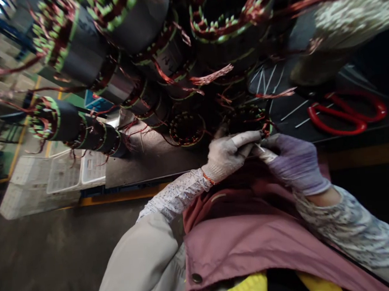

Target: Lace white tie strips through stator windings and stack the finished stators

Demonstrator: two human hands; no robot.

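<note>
A small motor stator (245, 116) with copper windings stands at the bench edge, just beyond both hands. My left hand (226, 154), in a white knit glove, has its fingers bent and pressed together at the stator's near rim. Copper wires (266, 130) rise between the fingertips of both hands. My right hand (296, 161), in a purple glove, is closed in a pinch close to the left fingertips. Something pale and shiny shows at its fingers, too blurred to name. Red-handled scissors (338, 119) lie to the right of my right hand.
Stacked stators (134, 26) with loose copper leads rise at the back and left. Another stator (187, 128) stands left of the hands. Thin white strips (266, 79) lie behind the scissors, near a pale fibrous bundle (354, 17). White plastic crates (64, 171) sit beyond the bench's left end.
</note>
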